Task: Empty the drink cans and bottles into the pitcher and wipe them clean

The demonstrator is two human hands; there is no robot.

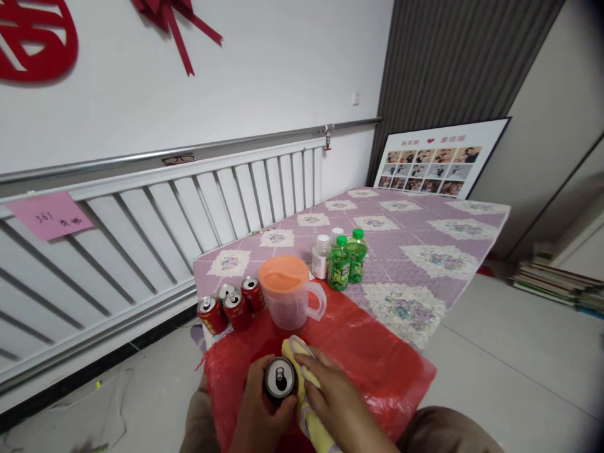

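Observation:
My left hand is wrapped round an opened dark can, its silver top facing up, above a red plastic sheet. Right beside the can, my right hand grips a folded yellow cloth with pale edging. Beyond both hands stands a clear plastic pitcher with an orange lid and its handle to the right. Several red cans stand upright in a group left of the pitcher. The lower side of the held can is hidden by my fingers.
Green-capped bottles and white-capped bottles stand behind the pitcher on the floral tablecloth. A white radiator runs along the left wall. A photo board leans at the back right. My knees flank the near table edge.

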